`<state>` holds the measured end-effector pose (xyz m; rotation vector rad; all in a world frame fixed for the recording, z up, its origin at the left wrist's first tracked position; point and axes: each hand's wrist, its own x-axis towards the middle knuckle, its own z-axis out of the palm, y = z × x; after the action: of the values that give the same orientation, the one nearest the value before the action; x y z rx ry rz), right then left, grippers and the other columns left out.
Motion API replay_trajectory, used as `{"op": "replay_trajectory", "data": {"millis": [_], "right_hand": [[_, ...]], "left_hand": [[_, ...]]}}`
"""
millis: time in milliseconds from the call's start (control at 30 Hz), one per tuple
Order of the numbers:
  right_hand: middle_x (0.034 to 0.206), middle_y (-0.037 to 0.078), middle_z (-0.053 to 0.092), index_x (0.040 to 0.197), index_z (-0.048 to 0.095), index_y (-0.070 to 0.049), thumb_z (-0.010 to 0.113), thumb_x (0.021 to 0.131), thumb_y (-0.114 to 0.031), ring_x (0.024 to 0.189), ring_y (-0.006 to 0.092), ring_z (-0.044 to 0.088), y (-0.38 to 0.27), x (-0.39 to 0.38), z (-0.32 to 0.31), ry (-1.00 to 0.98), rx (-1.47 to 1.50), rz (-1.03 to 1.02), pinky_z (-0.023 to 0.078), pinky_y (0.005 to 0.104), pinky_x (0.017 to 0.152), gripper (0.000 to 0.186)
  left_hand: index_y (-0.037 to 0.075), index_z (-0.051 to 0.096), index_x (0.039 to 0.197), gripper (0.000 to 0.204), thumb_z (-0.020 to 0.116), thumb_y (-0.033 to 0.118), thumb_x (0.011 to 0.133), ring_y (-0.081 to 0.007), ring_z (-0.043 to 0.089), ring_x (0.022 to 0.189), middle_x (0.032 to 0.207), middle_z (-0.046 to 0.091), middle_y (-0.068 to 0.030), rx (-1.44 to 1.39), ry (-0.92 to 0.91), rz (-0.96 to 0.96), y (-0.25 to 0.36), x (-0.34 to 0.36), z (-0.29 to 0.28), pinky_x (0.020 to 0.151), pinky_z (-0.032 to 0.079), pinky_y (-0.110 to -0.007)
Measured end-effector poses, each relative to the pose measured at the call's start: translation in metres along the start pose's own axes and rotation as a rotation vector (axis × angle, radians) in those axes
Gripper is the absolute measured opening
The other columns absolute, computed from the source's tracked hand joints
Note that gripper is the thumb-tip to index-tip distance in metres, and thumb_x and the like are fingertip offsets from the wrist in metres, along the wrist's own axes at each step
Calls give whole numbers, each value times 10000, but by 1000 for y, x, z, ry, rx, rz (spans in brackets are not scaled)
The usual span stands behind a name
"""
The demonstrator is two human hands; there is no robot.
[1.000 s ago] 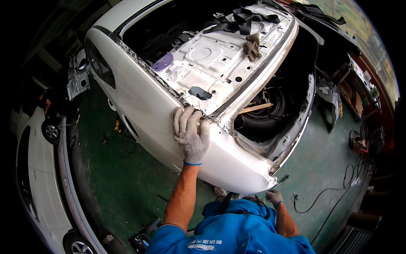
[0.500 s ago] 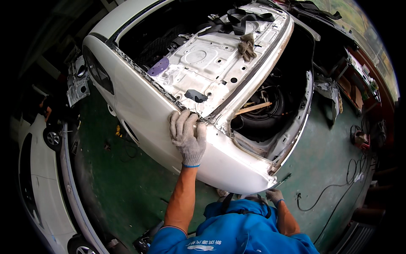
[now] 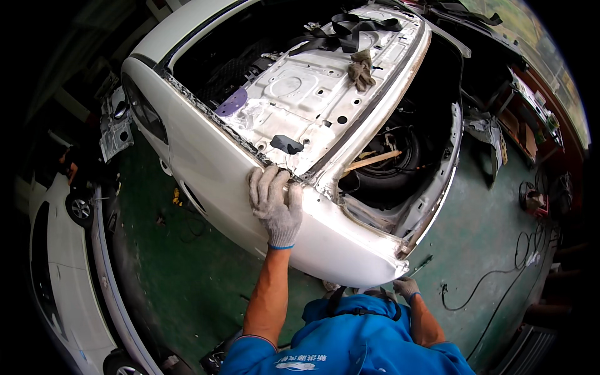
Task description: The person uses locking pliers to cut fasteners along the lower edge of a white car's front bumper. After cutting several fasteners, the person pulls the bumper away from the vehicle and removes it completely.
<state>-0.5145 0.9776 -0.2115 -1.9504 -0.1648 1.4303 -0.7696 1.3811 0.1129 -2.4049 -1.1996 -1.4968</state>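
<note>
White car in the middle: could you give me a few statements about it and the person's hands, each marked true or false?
1. The gloved left hand rests on the white car. True.
2. The right hand is bare. False: the right hand wears a glove too.
3. A wooden strip lies inside the trunk opening. True.
4. The purple piece lies on the green floor. False: the purple piece lies on the white metal panel.
5. Black straps lie on the panel, farther from the person than the brown glove. True.
</note>
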Motion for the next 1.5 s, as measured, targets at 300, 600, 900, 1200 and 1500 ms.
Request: {"op": "replay_trajectory", "data": {"millis": [300, 600, 900, 1200, 1500], "right_hand": [[793, 122, 702, 1114, 702, 157, 713, 884, -161, 656, 200, 662, -2, 3, 3, 7, -3, -10, 546, 326, 604, 393], [808, 129, 719, 1076, 719, 140, 698, 878, -167, 672, 206, 675, -2, 6, 5, 2, -46, -19, 562, 336, 621, 366], [828, 135, 725, 1039, 724, 127, 720, 881, -182, 706, 213, 686, -2, 5, 6, -3, -44, -7, 584, 347, 658, 348], [832, 141, 746, 1009, 747, 106, 743, 883, -207, 724, 221, 702, 7, 11, 5, 23, -65, -25, 585, 354, 677, 338], [882, 147, 781, 1087, 777, 70, 746, 882, -262, 752, 219, 729, 20, 23, 3, 57, -122, -37, 591, 360, 723, 392]], "left_hand": [[28, 705, 1108, 255, 677, 205, 927, -442, 538, 1269, 1257, 655, -157, 0, 0, -1, 0, 0, 1, 1152, 397, -596], [30, 709, 1099, 248, 682, 191, 912, -450, 540, 1270, 1252, 654, -161, 3, -5, -8, 2, 1, 0, 1147, 407, -592], [24, 726, 1091, 241, 686, 181, 912, -443, 550, 1284, 1265, 670, -152, 6, -11, -20, 5, 1, 0, 1162, 410, -579], [19, 724, 1106, 260, 684, 201, 925, -451, 532, 1313, 1280, 665, -160, 0, -23, -22, 4, -2, 2, 1166, 405, -570], [0, 709, 1105, 294, 664, 247, 952, -462, 525, 1307, 1271, 654, -171, 48, -30, -4, -2, -2, 0, 1151, 395, -589]]}}
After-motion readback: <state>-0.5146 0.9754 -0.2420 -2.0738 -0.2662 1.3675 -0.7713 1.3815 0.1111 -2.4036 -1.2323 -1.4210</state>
